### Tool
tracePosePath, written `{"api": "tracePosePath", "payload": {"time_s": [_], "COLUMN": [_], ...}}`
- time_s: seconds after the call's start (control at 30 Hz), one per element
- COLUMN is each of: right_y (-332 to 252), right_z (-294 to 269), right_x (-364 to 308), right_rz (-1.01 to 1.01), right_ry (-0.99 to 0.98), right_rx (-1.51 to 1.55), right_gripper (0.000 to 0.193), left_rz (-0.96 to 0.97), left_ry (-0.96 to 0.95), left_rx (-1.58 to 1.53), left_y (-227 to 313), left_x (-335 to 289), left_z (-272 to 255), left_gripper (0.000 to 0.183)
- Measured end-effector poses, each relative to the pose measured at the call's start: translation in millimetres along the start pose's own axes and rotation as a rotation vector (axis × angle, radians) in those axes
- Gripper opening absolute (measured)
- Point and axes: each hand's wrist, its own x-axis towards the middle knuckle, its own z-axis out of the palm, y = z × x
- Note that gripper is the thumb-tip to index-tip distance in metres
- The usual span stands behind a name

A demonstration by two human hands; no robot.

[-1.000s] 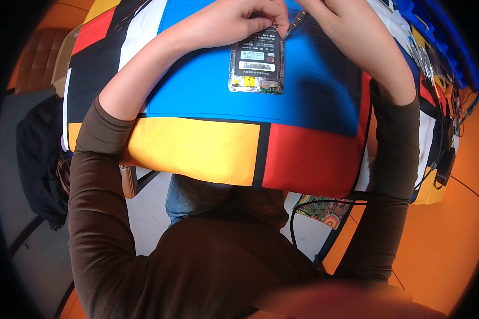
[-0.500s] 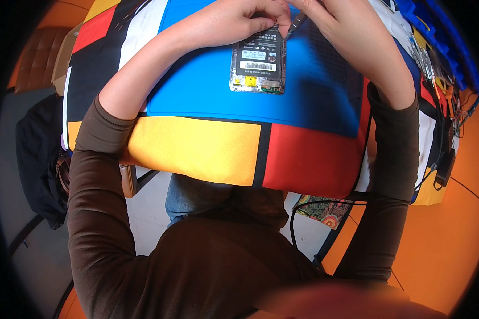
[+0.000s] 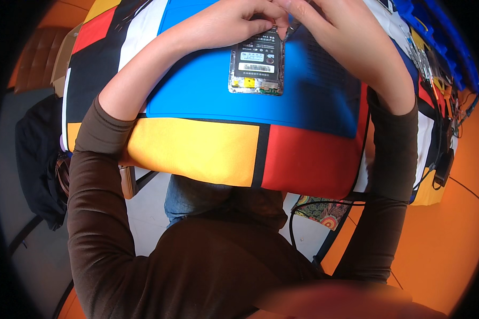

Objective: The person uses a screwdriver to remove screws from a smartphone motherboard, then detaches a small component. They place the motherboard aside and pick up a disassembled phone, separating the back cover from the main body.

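An opened smartphone (image 3: 256, 68) lies on the blue mat (image 3: 207, 95), its back off. Its black battery with white labels shows, with a yellow patch and a strip of green circuit board at the near end. My left hand (image 3: 256, 16) has its fingers curled over the phone's far end, gripping it there and hiding that part. A slim dark pointed tool (image 3: 291, 32), perhaps a small screwdriver, is closed in the fingers of my right hand (image 3: 319, 15). The tool's tip is at the phone's far right edge; whether it touches is unclear. The top of the picture cuts off both hands.
A color-block cloth (image 3: 197, 149) covers the table under the mat. Along the right edge lie several slim metal tools (image 3: 423, 61), cables and blue plastic bins (image 3: 436, 42). A dark garment (image 3: 37, 154) hangs at the left, near a brown chair (image 3: 42, 58).
My right hand and the tool have shifted slightly up and left, and the tool shows less. The phone has moved very little. My left hand stays on its far end.
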Motion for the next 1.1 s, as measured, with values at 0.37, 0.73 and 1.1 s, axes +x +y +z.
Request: {"api": "tracePosePath", "payload": {"time_s": [0.37,0.73,1.1], "right_y": [5.1,17.4,26.1], "right_z": [-1.9,6.1,-2.8], "right_x": [1.9,4.2,1.1], "right_rz": [-0.063,-0.068,-0.149], "right_ry": [-0.003,0.051,-0.120], "right_rx": [0.094,0.032,0.005], "right_gripper": [0.017,0.016,0.014], "left_rz": [-0.029,0.006,-0.100], "left_ry": [-0.010,-0.020,0.037], "left_rx": [0.011,0.000,0.082], "left_y": [0.8,1.6,17.4], "left_x": [-0.4,0.0,-1.2], "left_z": [-0.1,-1.4,4.1], "left_gripper": [0.016,0.016,0.007]}}
